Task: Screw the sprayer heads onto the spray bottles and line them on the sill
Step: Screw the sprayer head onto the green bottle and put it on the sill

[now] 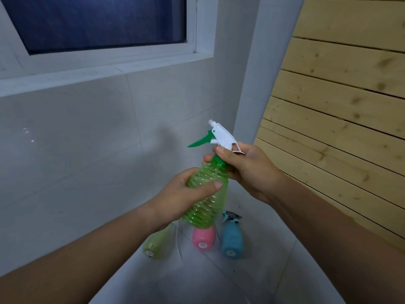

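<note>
I hold a clear green ribbed spray bottle [207, 200] up in front of me, tilted slightly right. My left hand [182, 197] wraps its body. My right hand [245, 170] pinches the green collar under the white sprayer head [222, 134], whose green trigger points left. The head sits on the bottle's neck. Below, on the white floor, lie a pale green bottle [156, 245], a pink bottle [203, 238] and a blue bottle [231, 240] with a grey-blue sprayer head on it. The white window sill [92, 73] runs along the upper left with no bottles on it.
A dark window [96, 20] sits above the sill. White tiled wall fills the left and centre. A wooden slatted panel [341, 95] stands on the right. A thin clear tube [177, 242] lies between the pale green and pink bottles.
</note>
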`<state>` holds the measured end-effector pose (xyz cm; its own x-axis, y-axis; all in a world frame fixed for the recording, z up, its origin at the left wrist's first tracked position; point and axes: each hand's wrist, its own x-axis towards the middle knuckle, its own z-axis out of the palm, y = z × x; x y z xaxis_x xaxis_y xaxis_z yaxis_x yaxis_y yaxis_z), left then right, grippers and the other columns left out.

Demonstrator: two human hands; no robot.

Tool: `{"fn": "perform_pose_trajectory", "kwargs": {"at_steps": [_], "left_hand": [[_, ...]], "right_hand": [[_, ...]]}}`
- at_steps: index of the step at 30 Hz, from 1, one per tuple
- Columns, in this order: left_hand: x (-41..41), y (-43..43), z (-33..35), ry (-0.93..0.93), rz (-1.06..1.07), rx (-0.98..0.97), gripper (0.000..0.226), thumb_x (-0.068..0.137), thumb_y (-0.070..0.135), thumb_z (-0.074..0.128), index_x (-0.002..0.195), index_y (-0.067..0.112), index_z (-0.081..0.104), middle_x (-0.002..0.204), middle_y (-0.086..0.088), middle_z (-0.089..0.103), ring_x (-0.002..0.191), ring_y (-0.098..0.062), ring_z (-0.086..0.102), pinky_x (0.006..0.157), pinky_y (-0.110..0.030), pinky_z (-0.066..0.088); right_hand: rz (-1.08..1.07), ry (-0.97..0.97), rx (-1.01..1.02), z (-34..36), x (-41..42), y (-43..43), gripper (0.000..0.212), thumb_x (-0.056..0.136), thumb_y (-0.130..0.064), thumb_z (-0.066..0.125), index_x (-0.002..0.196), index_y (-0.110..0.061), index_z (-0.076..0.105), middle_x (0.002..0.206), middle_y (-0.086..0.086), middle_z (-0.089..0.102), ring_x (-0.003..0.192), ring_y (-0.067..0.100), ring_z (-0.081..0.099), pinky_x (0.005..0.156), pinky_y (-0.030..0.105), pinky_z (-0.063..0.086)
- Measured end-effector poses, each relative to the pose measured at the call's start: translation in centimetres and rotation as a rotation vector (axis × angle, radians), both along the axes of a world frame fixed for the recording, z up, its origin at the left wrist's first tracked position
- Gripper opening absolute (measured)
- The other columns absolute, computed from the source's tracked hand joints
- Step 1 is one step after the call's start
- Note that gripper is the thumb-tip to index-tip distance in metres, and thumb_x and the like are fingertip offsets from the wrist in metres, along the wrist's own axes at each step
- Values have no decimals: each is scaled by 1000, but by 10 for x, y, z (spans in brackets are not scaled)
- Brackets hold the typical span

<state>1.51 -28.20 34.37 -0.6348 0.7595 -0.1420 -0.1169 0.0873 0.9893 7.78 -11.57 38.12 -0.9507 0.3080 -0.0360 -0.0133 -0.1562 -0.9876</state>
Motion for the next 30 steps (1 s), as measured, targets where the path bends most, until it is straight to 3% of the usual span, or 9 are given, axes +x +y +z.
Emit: {"fn": "perform_pose_trajectory", "kwargs": {"at_steps": [7, 11, 13, 16, 18, 20, 22, 24, 30], "left_hand": [[5, 3, -6, 115, 143, 3, 29, 84, 21, 81, 107, 9, 68, 80, -1, 73, 72, -16, 73, 66, -33, 61], [3, 4, -9, 228, 185, -66, 38, 71, 44, 86, 98, 23, 69, 83, -1, 76, 77, -22, 76, 72, -43, 62], [-2, 5, -5, 219, 158, -96, 42, 72, 44, 87, 102, 23, 68, 87, -2, 76, 80, -21, 76, 75, -43, 62], [-13, 7, 3, 163, 151, -64, 40, 81, 37, 81, 111, 18, 65, 90, 0, 76, 78, -10, 74, 72, -30, 61], [-21, 9, 8, 102, 192, 2, 46, 82, 45, 76, 117, 18, 64, 99, -1, 78, 85, -11, 76, 73, -28, 62], [-37, 14, 14, 59, 235, 55, 54, 80, 56, 75, 120, 21, 65, 106, -2, 78, 94, -15, 77, 80, -34, 61], [-58, 23, 22, 46, 254, 87, 54, 80, 51, 73, 123, 21, 62, 113, -6, 77, 100, -19, 76, 87, -40, 59], [-83, 37, 35, 58, 294, 113, 52, 78, 42, 68, 123, 18, 57, 117, -11, 73, 100, -20, 73, 90, -42, 57], [-171, 91, 102, 363, 328, 123, 30, 97, 21, 64, 125, 16, 54, 104, 5, 68, 81, 6, 67, 70, -9, 51]], "right_hand": [[-7, 19, 29, -7, -3, 1, 27, 93, -15, 64, 112, 5, 64, 98, 17, 75, 95, 30, 72, 89, 41, 58], [9, 12, -4, -11, -5, 4, 26, 93, -14, 64, 112, 4, 65, 98, 15, 75, 100, 31, 70, 94, 43, 56], [17, 12, -62, -12, -8, 6, 29, 91, -15, 65, 114, 2, 64, 106, 17, 74, 107, 32, 68, 97, 42, 54], [14, 23, -132, -13, -17, 8, 55, 79, -31, 74, 125, -5, 59, 118, 18, 71, 108, 27, 68, 97, 41, 53], [-12, 12, -107, -13, -22, 9, 75, 73, -43, 77, 134, -7, 53, 117, 11, 72, 108, 23, 69, 96, 41, 53], [-50, -5, 17, -12, -28, 11, 68, 77, -44, 75, 133, -10, 54, 117, 8, 73, 110, 21, 69, 100, 45, 52], [-40, -15, 142, -8, -35, 14, 51, 85, -35, 71, 130, -14, 58, 118, 6, 73, 111, 21, 69, 101, 46, 51], [-3, 23, 197, 2, -50, 20, 44, 91, -22, 67, 134, -16, 56, 120, 6, 72, 107, 18, 70, 95, 36, 56], [-38, 188, 319, 70, -142, 65, 48, 93, -8, 62, 139, -14, 51, 116, 5, 70, 84, 1, 72, 71, 17, 55]]}}
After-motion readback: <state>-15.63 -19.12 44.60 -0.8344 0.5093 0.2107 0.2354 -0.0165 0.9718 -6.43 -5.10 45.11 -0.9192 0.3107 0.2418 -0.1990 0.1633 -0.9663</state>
